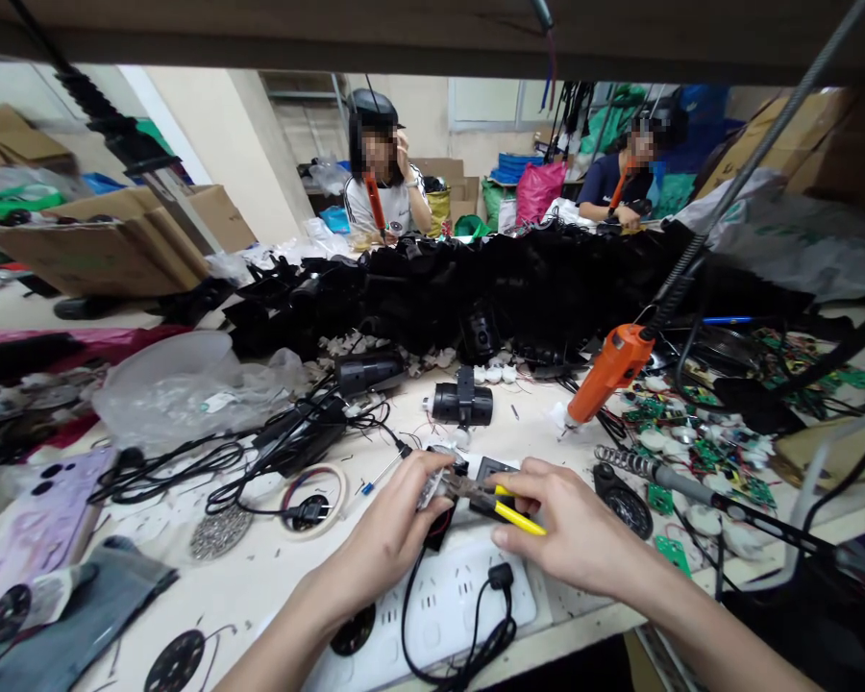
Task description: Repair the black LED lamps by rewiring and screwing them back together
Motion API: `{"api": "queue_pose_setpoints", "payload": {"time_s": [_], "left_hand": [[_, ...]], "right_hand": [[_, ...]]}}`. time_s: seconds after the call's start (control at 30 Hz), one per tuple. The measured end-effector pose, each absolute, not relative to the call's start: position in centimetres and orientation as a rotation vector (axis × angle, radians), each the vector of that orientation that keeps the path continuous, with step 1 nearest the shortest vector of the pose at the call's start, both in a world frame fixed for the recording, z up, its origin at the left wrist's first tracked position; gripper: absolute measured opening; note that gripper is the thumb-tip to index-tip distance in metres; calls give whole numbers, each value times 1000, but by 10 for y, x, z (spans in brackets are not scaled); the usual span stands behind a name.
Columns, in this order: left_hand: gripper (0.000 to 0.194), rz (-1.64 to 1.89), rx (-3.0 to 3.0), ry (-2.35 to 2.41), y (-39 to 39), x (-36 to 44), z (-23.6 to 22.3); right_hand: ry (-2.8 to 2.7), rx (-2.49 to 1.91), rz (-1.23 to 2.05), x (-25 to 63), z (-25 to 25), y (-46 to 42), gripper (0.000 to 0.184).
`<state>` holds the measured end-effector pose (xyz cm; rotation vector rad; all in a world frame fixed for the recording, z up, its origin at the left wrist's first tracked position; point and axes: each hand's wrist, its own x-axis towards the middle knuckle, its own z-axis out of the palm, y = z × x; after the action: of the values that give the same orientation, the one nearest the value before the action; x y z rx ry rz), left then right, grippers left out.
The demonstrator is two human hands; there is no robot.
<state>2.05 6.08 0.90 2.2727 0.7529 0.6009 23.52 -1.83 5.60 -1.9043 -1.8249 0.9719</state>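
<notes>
My left hand (pixel 419 495) is closed around a small clear plastic part (pixel 432 488), whose exact kind I cannot make out. Yellow-handled pliers (pixel 515 517) are gripped in my right hand (pixel 558 509), and their jaws touch or lie right beside that clear part. Just below both hands lies a white power strip (pixel 454 601) with a black plug and cord (pixel 501 577) in it. Beyond them rests a black cylindrical housing (pixel 462 404) with a white end. Dark pieces directly under the pliers are partly hidden by my fingers.
An orange electric screwdriver (pixel 609 373) hangs at the right, near green circuit boards (pixel 663 408) and a soldering iron (pixel 681 485). Tape (pixel 315 498), black cables and a plastic bowl (pixel 177 384) stand left. Black parts (pixel 533 279) are heaped behind. Two people (pixel 385 187) sit across the bench.
</notes>
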Motion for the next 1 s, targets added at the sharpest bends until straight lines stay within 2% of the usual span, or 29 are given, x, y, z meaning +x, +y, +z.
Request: {"api": "queue_pose_setpoints", "payload": {"time_s": [0.13, 0.23, 0.63, 0.83, 0.9, 1.0], "left_hand": [[30, 602, 2282, 738, 62, 20, 9], [28, 592, 2229, 792, 61, 21, 11], [41, 372, 2048, 994, 64, 24, 23], [39, 285, 1932, 894, 76, 22, 37], [38, 309, 1895, 884, 81, 20, 38], [36, 427, 1917, 897, 86, 18, 33]], "right_hand": [[-1874, -1900, 906, 235, 54, -17, 26], [-1886, -1913, 782, 231, 51, -19, 32], [-2144, -1850, -146, 221, 34, -24, 51], [-2213, -1729, -516, 226, 31, -24, 36], [-2191, -1774, -431, 230, 35, -24, 35], [-1996, -1949, 175, 234, 44, -23, 44]]}}
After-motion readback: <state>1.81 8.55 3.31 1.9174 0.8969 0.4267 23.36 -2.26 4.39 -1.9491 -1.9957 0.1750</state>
